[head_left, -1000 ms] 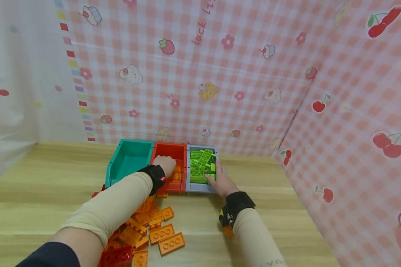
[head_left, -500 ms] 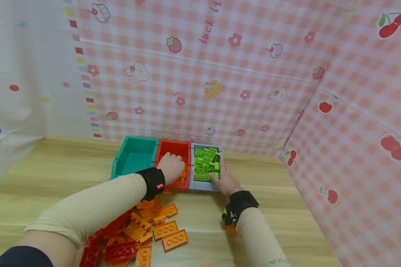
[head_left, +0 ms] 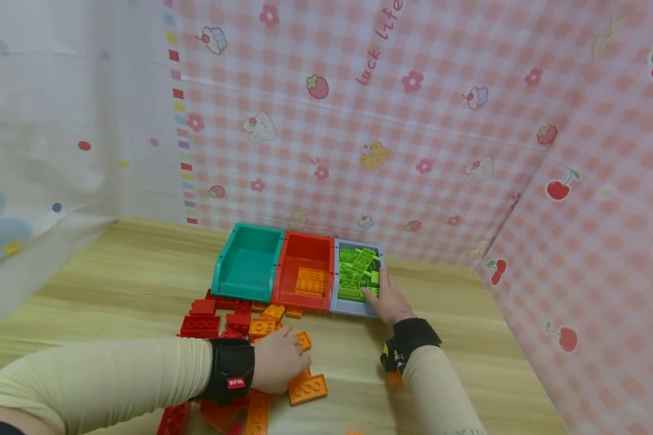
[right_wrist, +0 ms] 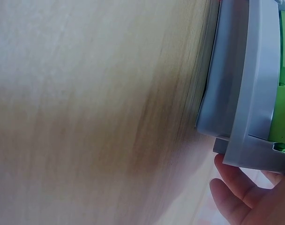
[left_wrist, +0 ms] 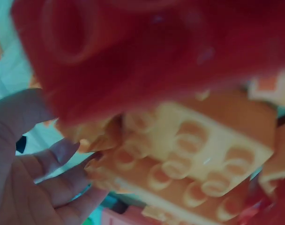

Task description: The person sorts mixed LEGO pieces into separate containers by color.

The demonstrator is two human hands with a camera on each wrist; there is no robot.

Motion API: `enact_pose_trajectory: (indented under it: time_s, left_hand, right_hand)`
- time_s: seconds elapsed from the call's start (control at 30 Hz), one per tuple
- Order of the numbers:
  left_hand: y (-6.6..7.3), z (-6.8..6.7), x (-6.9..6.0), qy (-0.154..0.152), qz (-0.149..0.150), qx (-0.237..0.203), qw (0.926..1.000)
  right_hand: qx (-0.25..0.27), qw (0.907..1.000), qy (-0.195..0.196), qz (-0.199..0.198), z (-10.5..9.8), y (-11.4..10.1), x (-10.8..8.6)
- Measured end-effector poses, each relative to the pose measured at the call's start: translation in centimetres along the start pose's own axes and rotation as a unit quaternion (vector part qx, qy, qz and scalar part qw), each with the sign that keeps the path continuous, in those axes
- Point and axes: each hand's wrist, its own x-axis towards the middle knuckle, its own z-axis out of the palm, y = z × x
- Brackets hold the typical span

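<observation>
My left hand [head_left: 280, 361] is over the pile of toy building bricks, nearest to the orange bricks [head_left: 308, 389]. In the left wrist view its thumb and fingers are spread beside orange bricks [left_wrist: 189, 140], partly behind a blurred red brick [left_wrist: 133, 56]; no brick shows in its hold. My right hand [head_left: 390, 299] grips the right wall of the grey bin [head_left: 354, 307], which is full of green bricks [head_left: 354, 290]. In the right wrist view, fingertips [right_wrist: 222, 161] touch the bin's lower corner. Two orange bricks [head_left: 310, 282] lie in the red bin [head_left: 285, 287].
A teal bin [head_left: 250, 260] stands left of the red one, the three bins side by side. Red bricks [head_left: 200, 326] lie before them on the wooden table [head_left: 484, 362]. A checked cloth [head_left: 337, 109] hangs behind, another at right.
My left hand has moved out of the red bin, down to the loose orange bricks in front. The right hand stays at the grey bin. The head view has shifted left.
</observation>
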Motion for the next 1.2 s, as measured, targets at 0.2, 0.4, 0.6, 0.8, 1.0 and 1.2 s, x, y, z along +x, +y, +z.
enact_pose_trajectory:
  time_s: [0.2,0.4,0.6,0.8,1.0,1.2]
  left_hand:
    - [-0.7,0.1,0.2,0.053,0.002,-0.045,0.9976]
    - [-4.6,-2.1,2.3,0.156,-0.07,-0.062,0.9834]
    - [-10.3,-2.7,7.2,0.137,-0.198,0.012,0.9705]
    - [-12.1,-1.9,11.9,0.107,-0.27,0.031,0.9564]
    - [-12.1,0.5,14.4,0.098,-0.319,0.002,0.9427]
    - [-13.2,2.0,15.4,0.103,-0.32,-0.079,0.9385]
  right_hand:
    - [0.006,0.9999,0.011,-0.009,0.1,0.1,0.0]
    - [0.007,0.9998,0.016,-0.006,0.0,0.0,0.0]
    - [0.012,0.9996,0.026,0.002,0.2,0.1,0.1]
    - [0.005,0.9994,0.033,0.003,0.5,0.5,0.2]
    - [0.006,0.999,0.041,-0.013,0.8,0.2,0.1]
    - [0.005,0.9991,0.041,-0.004,0.0,0.2,0.1]
